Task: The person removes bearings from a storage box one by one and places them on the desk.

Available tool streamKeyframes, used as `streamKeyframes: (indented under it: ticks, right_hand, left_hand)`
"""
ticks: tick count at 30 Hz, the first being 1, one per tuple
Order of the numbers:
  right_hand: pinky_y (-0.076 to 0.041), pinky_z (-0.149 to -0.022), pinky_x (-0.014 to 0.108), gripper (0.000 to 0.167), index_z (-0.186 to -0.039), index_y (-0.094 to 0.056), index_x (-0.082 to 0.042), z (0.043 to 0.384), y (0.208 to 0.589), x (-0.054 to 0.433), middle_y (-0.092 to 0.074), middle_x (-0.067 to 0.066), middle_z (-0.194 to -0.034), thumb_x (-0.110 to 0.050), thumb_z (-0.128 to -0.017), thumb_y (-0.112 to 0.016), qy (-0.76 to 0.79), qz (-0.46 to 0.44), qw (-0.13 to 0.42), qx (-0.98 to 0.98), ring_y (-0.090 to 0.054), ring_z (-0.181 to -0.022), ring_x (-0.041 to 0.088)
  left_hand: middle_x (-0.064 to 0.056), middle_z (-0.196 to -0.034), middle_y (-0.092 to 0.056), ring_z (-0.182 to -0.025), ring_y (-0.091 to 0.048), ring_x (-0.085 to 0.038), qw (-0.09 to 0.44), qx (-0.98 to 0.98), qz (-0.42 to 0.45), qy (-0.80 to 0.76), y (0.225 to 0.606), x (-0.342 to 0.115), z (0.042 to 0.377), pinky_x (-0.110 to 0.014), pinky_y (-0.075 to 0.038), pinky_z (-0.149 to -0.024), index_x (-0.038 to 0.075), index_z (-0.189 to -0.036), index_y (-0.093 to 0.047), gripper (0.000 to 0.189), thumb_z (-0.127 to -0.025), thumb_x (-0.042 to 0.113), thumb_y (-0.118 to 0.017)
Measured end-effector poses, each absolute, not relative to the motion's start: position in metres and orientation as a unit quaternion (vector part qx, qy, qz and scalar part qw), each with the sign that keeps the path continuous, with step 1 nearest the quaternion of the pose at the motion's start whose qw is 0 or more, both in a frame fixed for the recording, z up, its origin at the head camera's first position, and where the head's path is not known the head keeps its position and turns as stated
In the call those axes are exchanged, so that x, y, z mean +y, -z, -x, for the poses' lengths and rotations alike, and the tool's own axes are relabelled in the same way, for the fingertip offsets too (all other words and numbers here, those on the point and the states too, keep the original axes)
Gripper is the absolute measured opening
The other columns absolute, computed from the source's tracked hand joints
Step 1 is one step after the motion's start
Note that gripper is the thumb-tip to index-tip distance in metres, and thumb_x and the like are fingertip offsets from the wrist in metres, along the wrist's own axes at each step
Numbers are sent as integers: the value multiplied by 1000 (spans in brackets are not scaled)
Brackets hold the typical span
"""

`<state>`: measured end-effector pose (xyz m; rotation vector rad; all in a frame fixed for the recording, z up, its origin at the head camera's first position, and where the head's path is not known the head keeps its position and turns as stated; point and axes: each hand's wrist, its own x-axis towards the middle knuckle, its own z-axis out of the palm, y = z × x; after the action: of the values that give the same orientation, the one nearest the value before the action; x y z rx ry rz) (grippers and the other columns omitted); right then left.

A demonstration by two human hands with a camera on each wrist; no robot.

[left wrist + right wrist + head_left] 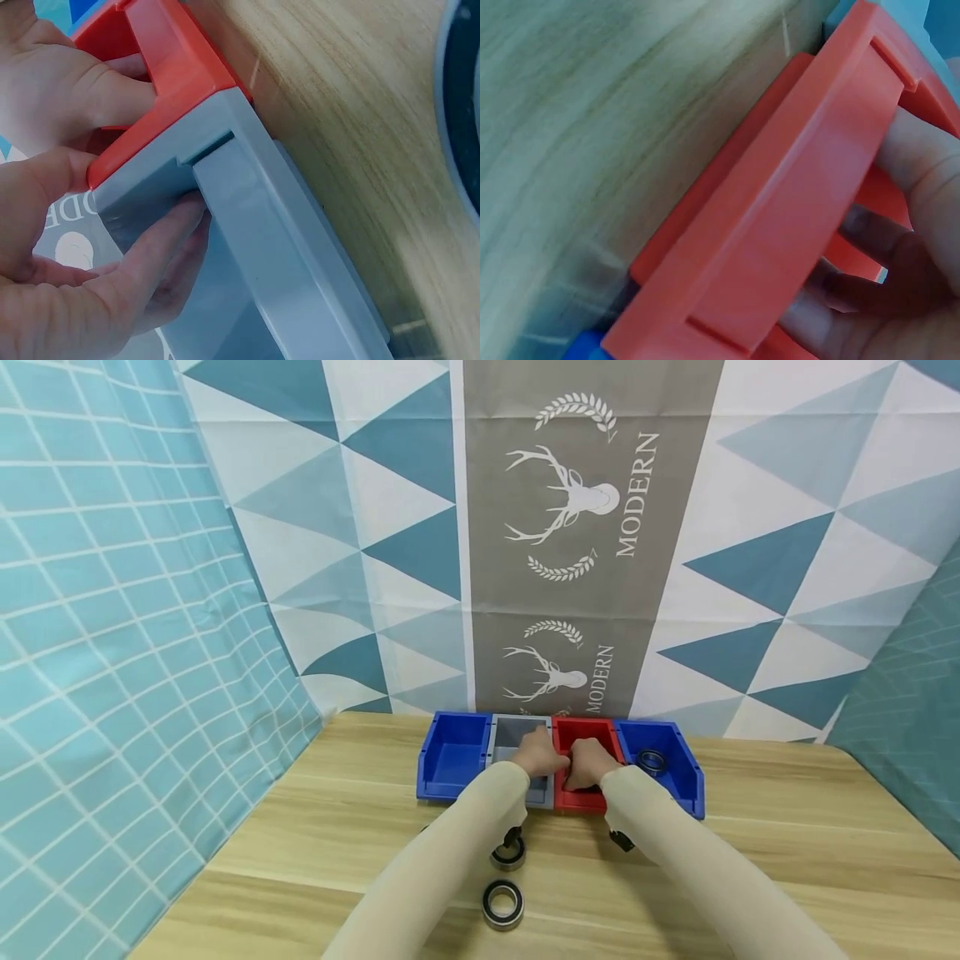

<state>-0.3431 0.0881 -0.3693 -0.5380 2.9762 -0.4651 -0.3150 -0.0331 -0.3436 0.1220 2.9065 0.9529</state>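
Note:
My left hand [538, 753] is at the grey bin [300, 262]. Its fingers reach inside, and its thumb lies at the rim where the grey and red bins meet, so the side wall stands between thumb and fingers. My right hand [588, 764] reaches into the red bin [780, 217], close beside the left. In the right wrist view its thumb [919, 154] and fingers [870, 229] dip behind the front wall. Their tips are hidden, and I cannot tell if they hold anything. The bins stand joined side by side.
A blue bin [457, 764] is at the row's left end. Another blue bin [686, 785], at the right end, contains a bearing [652, 762]. Two bearings lie on the wooden table [322, 827], the nearer one [503, 922] beside my left sleeve. A patterned cloth hangs behind.

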Motion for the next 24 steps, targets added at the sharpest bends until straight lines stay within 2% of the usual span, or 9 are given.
streamKeyframes:
  ticks: [8,15,24]
  right_hand:
    - [-49,-57,27,12,-69,-68,-4,339,371,94,-63,4,-61,-9,-68,-79,180,193,18,964,-50,-57,15]
    - [-57,-62,31,10,-75,-73,-2,335,371,98,-70,5,-66,-8,-69,-79,194,231,6,953,-55,-58,12]
    - [-59,-68,35,20,-87,-75,1,337,357,107,-73,8,-77,-9,-71,-79,191,245,9,951,-59,-64,14]
  left_hand:
    - [-19,-109,-61,-81,-58,-21,26,953,-37,-300,344,-31,316,-30,-55,-66,-6,-121,-48,50,-84,21,-68]
    - [-16,-97,-63,-63,-65,-22,41,941,5,-336,344,-33,319,-34,-59,-63,-3,-107,-54,37,-81,16,-72]
    - [-16,-105,-60,-66,-61,-20,54,933,16,-355,341,-32,320,-31,-58,-59,-1,-114,-50,44,-81,16,-73]
